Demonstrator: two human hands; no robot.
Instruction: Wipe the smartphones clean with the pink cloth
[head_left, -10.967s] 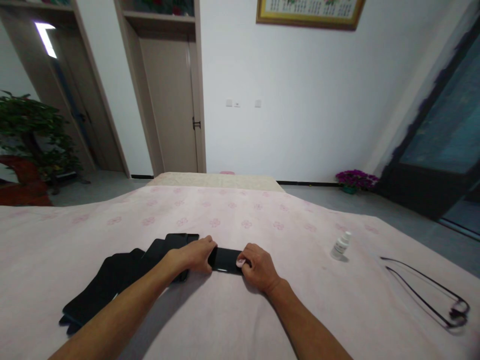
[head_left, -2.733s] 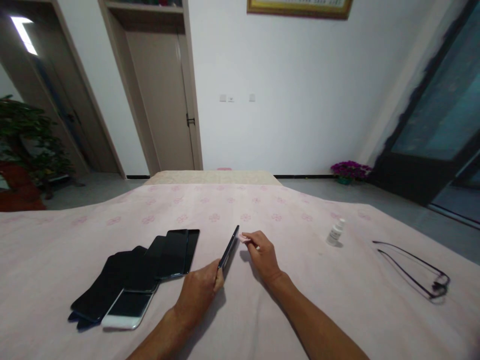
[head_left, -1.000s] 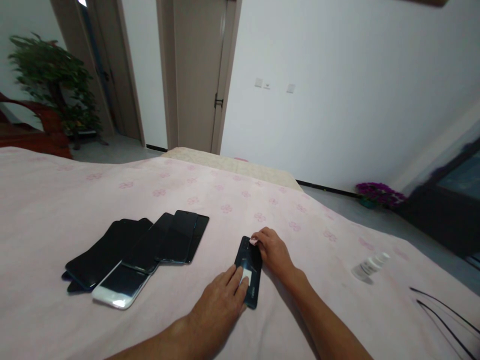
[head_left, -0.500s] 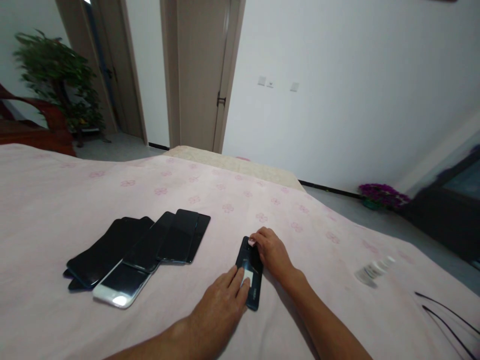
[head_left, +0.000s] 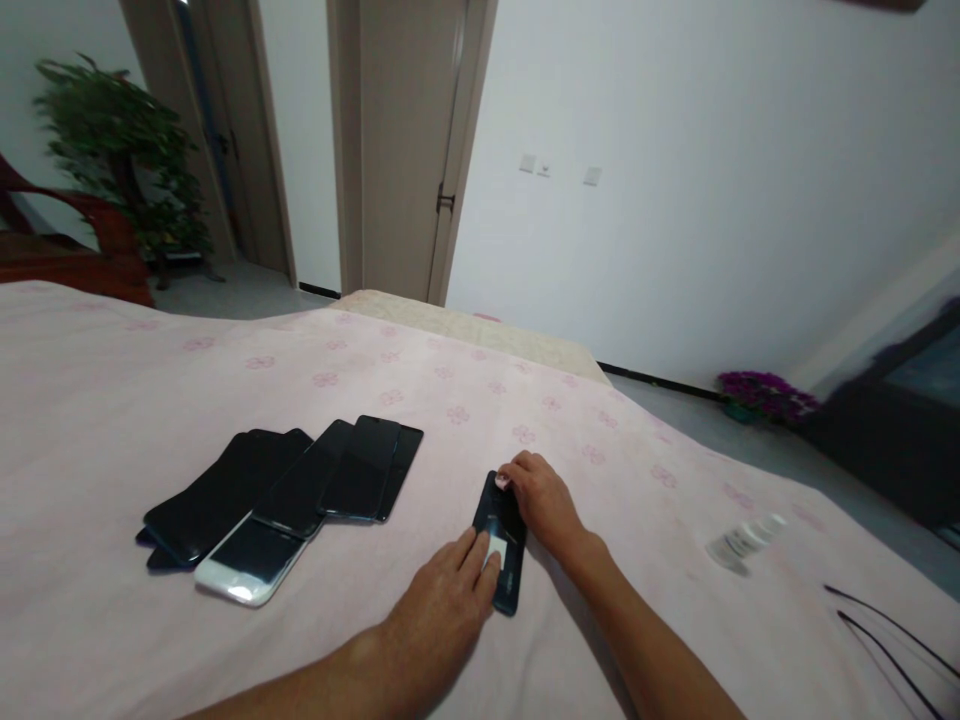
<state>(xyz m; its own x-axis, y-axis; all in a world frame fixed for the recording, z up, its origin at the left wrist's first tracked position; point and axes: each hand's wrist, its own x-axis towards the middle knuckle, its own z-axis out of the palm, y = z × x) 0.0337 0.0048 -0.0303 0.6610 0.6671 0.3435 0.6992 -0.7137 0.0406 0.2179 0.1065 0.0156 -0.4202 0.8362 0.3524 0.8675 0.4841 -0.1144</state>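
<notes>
A dark phone [head_left: 511,525] lies back up on the pink flowered cloth, a pale label near its middle. My left hand [head_left: 442,600] rests on its lower left side, fingers extended over the label and the edge. At the phone's upper end my right hand [head_left: 541,497] has its fingers pinched on a small pinkish-white piece [head_left: 502,481], too small to make out, pressed against the phone's top. To the left, several dark phones [head_left: 358,468] overlap in a spread pile, with one white-framed phone [head_left: 251,562] at its near side.
A small white bottle [head_left: 745,541] lies on its side at the right. Two thin dark rods [head_left: 892,650] reach in from the lower right edge. The flowered cloth [head_left: 615,470] covers the surface; beyond it stand a door, a plant and a wooden chair.
The view has shifted slightly, so the pile and bottle appear a little displaced. Both hands keep nearly the same places on the phone.
</notes>
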